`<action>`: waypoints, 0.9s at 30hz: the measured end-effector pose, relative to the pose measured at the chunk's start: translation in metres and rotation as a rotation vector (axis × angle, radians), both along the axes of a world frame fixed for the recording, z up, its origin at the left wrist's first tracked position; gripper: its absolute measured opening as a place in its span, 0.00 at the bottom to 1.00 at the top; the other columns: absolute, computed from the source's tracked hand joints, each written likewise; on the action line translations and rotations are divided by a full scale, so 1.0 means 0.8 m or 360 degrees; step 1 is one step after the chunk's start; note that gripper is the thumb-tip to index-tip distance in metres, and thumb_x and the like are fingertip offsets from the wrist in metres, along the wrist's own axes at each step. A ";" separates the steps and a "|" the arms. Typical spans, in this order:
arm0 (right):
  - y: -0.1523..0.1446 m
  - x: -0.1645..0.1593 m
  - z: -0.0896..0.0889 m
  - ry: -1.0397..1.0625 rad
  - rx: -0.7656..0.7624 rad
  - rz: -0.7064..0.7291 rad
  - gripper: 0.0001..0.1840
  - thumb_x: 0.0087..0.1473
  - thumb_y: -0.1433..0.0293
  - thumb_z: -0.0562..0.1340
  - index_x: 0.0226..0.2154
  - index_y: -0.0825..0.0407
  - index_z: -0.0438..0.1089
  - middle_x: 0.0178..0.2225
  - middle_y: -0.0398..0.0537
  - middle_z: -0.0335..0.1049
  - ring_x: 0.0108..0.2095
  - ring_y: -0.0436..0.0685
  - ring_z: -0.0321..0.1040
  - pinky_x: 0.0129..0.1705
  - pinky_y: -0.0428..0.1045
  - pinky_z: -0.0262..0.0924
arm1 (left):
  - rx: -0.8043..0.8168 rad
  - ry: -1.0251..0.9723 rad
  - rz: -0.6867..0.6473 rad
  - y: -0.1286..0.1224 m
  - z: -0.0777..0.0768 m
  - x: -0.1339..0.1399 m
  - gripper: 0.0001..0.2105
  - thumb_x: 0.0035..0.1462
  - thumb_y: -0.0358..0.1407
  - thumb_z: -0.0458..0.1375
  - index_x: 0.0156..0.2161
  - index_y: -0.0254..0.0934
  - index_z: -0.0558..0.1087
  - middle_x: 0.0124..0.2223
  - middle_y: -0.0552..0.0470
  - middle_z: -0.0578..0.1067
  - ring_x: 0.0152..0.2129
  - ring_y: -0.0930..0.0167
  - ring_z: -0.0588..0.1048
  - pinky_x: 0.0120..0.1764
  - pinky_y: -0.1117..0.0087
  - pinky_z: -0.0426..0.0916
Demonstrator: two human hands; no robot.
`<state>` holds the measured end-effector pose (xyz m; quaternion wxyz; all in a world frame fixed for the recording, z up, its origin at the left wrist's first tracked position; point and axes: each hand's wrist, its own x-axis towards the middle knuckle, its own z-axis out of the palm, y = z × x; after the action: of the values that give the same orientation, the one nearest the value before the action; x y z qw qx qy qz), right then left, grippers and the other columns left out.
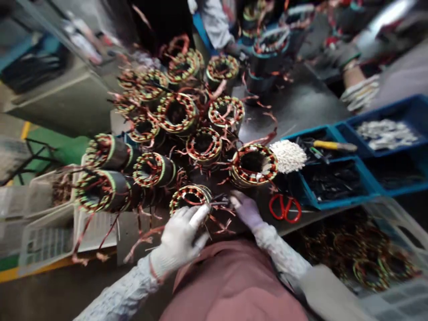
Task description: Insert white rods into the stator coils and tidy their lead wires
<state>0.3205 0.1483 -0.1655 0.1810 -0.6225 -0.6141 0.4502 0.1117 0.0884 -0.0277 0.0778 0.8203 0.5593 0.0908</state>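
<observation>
A wire-wound motor stator (pixel 190 192) stands at the table's near edge, with loose copper leads spreading from its right side. My left hand (pixel 180 238), in a white glove, is closed over the near side of its rim, partly hiding it. Dark sleeved leads (pixel 220 200) stick out to the right from beside my left fingertips. My right hand (pixel 246 210), in a purple glove, has its fingers closed at the far end of these leads; the exact grip is small and blurred. Right of that hand lie red-handled scissors (pixel 285 208).
Several more stators (pixel 177 113) crowd the table to the left and behind. Blue bins (pixel 321 206) at right hold dark sleeves and white pieces, beside a white pile (pixel 288 156) and a yellow-handled tool (pixel 326 145). Crates flank the table. Co-workers' gloved hands (pixel 361 91) show beyond.
</observation>
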 end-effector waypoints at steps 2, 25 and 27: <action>-0.009 0.018 0.037 0.0043 0.0434 -0.0109 0.16 0.56 0.68 0.54 0.44 0.56 0.71 0.42 0.56 0.75 0.42 0.60 0.72 0.47 0.56 0.65 | 0.0108 -0.0123 0.0104 0.003 0.020 -0.024 0.19 0.55 0.33 0.53 0.54 0.40 0.64 0.49 0.46 0.72 0.44 0.68 0.71 0.45 0.67 0.69; -0.009 -0.069 0.143 -0.0600 0.1159 0.1241 0.39 0.49 0.54 0.64 0.57 0.61 0.60 0.59 0.65 0.56 0.57 0.68 0.56 0.57 0.61 0.55 | -0.0092 0.0021 0.0188 0.063 0.070 -0.072 0.20 0.54 0.40 0.56 0.53 0.41 0.67 0.51 0.47 0.71 0.40 0.68 0.73 0.38 0.69 0.68; -0.007 -0.068 0.148 -0.0652 0.1181 0.1285 0.40 0.48 0.54 0.65 0.56 0.62 0.60 0.59 0.66 0.57 0.56 0.69 0.57 0.55 0.62 0.56 | -0.0124 0.0421 -0.0104 0.067 0.068 -0.069 0.24 0.54 0.39 0.57 0.57 0.42 0.63 0.57 0.44 0.67 0.42 0.64 0.73 0.37 0.66 0.69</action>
<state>0.2660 0.1423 -0.0468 0.0786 -0.3085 -0.9417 0.1088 0.0561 0.1421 0.0270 0.0380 0.8392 0.5409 -0.0425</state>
